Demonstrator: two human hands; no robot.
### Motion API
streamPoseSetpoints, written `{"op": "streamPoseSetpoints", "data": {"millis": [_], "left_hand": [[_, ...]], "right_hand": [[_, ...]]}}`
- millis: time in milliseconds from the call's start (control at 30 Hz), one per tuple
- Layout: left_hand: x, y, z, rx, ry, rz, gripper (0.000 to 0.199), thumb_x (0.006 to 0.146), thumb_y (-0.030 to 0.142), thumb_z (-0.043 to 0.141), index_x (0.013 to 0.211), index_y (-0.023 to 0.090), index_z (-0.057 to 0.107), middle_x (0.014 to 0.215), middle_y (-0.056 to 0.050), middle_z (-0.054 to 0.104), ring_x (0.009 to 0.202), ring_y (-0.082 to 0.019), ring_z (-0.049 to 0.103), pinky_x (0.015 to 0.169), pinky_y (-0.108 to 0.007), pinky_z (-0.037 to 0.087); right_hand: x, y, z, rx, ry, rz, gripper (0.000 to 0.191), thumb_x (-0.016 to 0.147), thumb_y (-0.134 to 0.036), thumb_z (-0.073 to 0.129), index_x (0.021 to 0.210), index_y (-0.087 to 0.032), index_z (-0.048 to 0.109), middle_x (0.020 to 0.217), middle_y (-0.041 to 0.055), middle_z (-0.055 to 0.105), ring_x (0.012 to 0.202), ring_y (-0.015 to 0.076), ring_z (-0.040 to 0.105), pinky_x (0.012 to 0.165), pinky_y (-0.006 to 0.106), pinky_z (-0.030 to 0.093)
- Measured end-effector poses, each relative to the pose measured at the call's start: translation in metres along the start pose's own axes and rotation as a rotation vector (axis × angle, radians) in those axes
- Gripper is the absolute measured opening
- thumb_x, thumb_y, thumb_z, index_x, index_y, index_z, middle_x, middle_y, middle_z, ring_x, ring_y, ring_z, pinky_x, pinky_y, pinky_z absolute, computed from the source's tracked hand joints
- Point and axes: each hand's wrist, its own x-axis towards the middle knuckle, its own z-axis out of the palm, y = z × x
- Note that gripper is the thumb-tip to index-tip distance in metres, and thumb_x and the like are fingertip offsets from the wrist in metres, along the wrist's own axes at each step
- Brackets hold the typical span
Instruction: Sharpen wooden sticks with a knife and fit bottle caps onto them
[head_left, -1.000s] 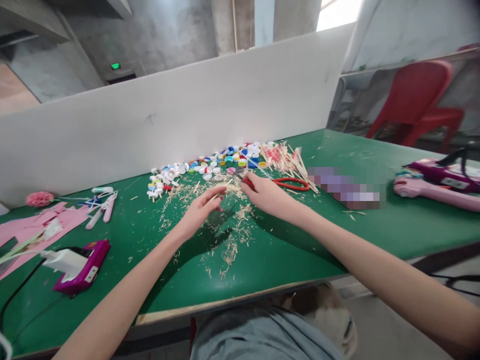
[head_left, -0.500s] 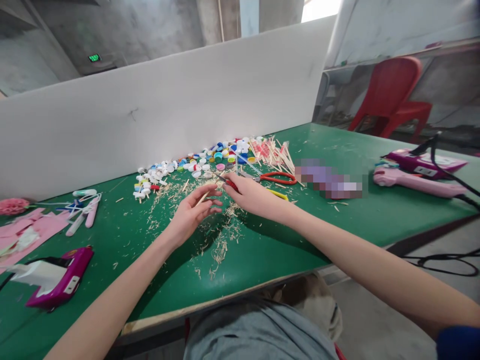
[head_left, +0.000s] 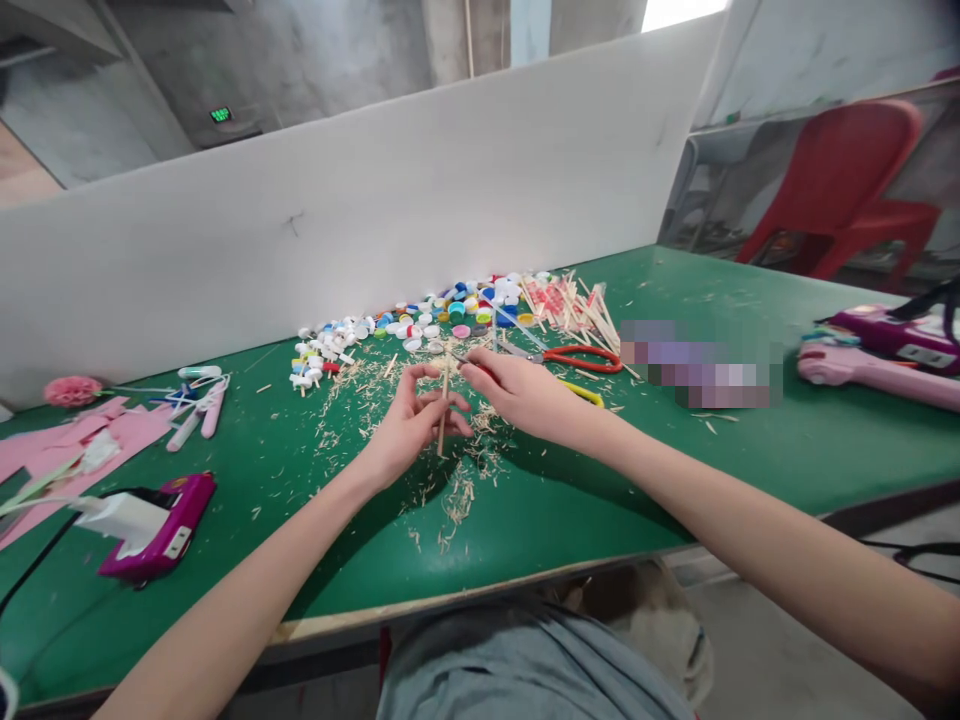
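My left hand (head_left: 421, 418) pinches a thin wooden stick (head_left: 444, 400) that stands nearly upright between thumb and fingers. In my right hand (head_left: 517, 390) is a small red-handled knife (head_left: 466, 364), its dark blade close to the stick's upper end; most of the handle is hidden by the fingers. Pale wood shavings (head_left: 459, 497) lie scattered under and around both hands. Behind them sits a pile of coloured bottle caps (head_left: 457, 312), and several white caps (head_left: 309, 370) on sticks are heaped to the left.
Orange-handled scissors (head_left: 583, 358) and a bundle of sticks (head_left: 592, 312) lie right of my hands. A pink glue gun (head_left: 862, 370) and a purple power strip (head_left: 892, 335) are far right. Another purple power strip (head_left: 169, 540) and pink sheets (head_left: 45, 440) are left. A white panel (head_left: 420, 190) stands behind.
The stick in my left hand has turned from slanting to nearly upright, and the knife tip is now near its top. The view has shifted slightly left.
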Motion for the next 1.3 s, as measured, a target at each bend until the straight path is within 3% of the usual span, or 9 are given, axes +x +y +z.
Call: {"op": "streamPoseSetpoints", "data": {"millis": [167, 267, 367, 500, 600, 700, 967, 1133, 1300], "left_hand": [[0.000, 0.002, 0.005, 0.007, 0.050, -0.008, 0.043, 0.085, 0.009, 0.046, 0.123, 0.028, 0.039, 0.097, 0.000, 0.059, 0.061, -0.005, 0.060, 0.065, -0.028, 0.055], [-0.004, 0.005, 0.009, 0.017, 0.041, -0.002, 0.034, 0.082, 0.011, 0.049, 0.113, 0.025, 0.045, 0.089, 0.002, 0.050, 0.059, -0.004, 0.054, 0.051, -0.021, 0.050], [-0.008, 0.008, 0.011, 0.045, 0.018, -0.025, 0.023, 0.080, 0.014, 0.046, 0.101, 0.025, 0.044, 0.082, 0.005, 0.044, 0.054, -0.003, 0.045, 0.038, -0.014, 0.035], [-0.010, 0.009, 0.013, 0.056, -0.022, -0.047, 0.007, 0.085, 0.020, 0.043, 0.090, 0.023, 0.040, 0.074, 0.007, 0.041, 0.046, -0.001, 0.031, 0.036, -0.012, 0.023], [-0.009, 0.008, 0.015, 0.108, 0.006, -0.056, 0.025, 0.095, 0.046, 0.042, 0.085, 0.024, 0.037, 0.067, 0.008, 0.037, 0.043, -0.001, 0.026, 0.035, -0.012, 0.020], [-0.009, 0.004, 0.016, 0.137, 0.029, -0.050, 0.040, 0.090, 0.061, 0.048, 0.083, 0.023, 0.037, 0.063, 0.009, 0.030, 0.042, -0.001, 0.026, 0.034, -0.011, 0.020], [-0.009, -0.002, 0.018, 0.192, 0.078, -0.014, 0.044, 0.083, 0.062, 0.060, 0.087, 0.024, 0.039, 0.053, 0.012, 0.029, 0.037, -0.002, 0.027, 0.032, -0.013, 0.027], [-0.010, -0.003, 0.020, 0.200, 0.108, -0.019, 0.040, 0.086, 0.060, 0.057, 0.093, 0.026, 0.039, 0.053, 0.013, 0.029, 0.036, -0.002, 0.027, 0.032, -0.012, 0.025], [-0.010, -0.002, 0.022, 0.168, 0.133, -0.018, 0.034, 0.093, 0.056, 0.048, 0.085, 0.024, 0.038, 0.062, 0.009, 0.032, 0.042, -0.002, 0.030, 0.033, -0.012, 0.021]], "right_hand": [[-0.001, -0.002, -0.001, -0.186, 0.033, -0.048, 0.042, 0.101, -0.048, 0.023, 0.106, -0.020, 0.054, 0.095, 0.0071, 0.065, 0.070, 0.0155, 0.053, 0.058, 0.029, 0.026], [-0.002, -0.002, -0.001, -0.272, 0.037, -0.082, 0.041, 0.101, -0.047, 0.023, 0.103, -0.019, 0.054, 0.096, 0.0073, 0.064, 0.071, 0.0150, 0.052, 0.057, 0.028, 0.022], [-0.003, -0.003, -0.002, -0.341, 0.037, -0.123, 0.039, 0.101, -0.044, 0.024, 0.099, -0.018, 0.054, 0.094, 0.0075, 0.063, 0.074, 0.0149, 0.053, 0.057, 0.028, 0.020], [-0.004, -0.006, -0.004, -0.410, 0.028, -0.171, 0.037, 0.101, -0.041, 0.026, 0.097, -0.017, 0.054, 0.093, 0.0079, 0.062, 0.078, 0.0150, 0.053, 0.057, 0.028, 0.018], [-0.005, -0.008, -0.003, -0.448, 0.019, -0.188, 0.037, 0.100, -0.041, 0.027, 0.095, -0.017, 0.054, 0.088, 0.0068, 0.062, 0.076, 0.0144, 0.053, 0.057, 0.027, 0.017], [-0.005, -0.007, 0.001, -0.481, 0.027, -0.176, 0.040, 0.101, -0.044, 0.027, 0.095, -0.016, 0.055, 0.083, 0.0057, 0.061, 0.071, 0.0139, 0.051, 0.055, 0.027, 0.015], [-0.004, -0.001, 0.010, -0.515, 0.034, -0.189, 0.048, 0.103, -0.049, 0.021, 0.102, -0.014, 0.054, 0.088, 0.0075, 0.061, 0.063, 0.0128, 0.045, 0.050, 0.027, 0.015], [-0.005, -0.002, 0.013, -0.503, 0.014, -0.209, 0.041, 0.103, -0.044, 0.025, 0.104, -0.014, 0.052, 0.090, 0.0078, 0.062, 0.064, 0.0124, 0.047, 0.050, 0.026, 0.017], [-0.005, -0.004, 0.016, -0.514, 0.008, -0.189, 0.043, 0.103, -0.045, 0.023, 0.104, -0.014, 0.053, 0.084, 0.0081, 0.064, 0.065, 0.0133, 0.052, 0.052, 0.026, 0.017]]}}
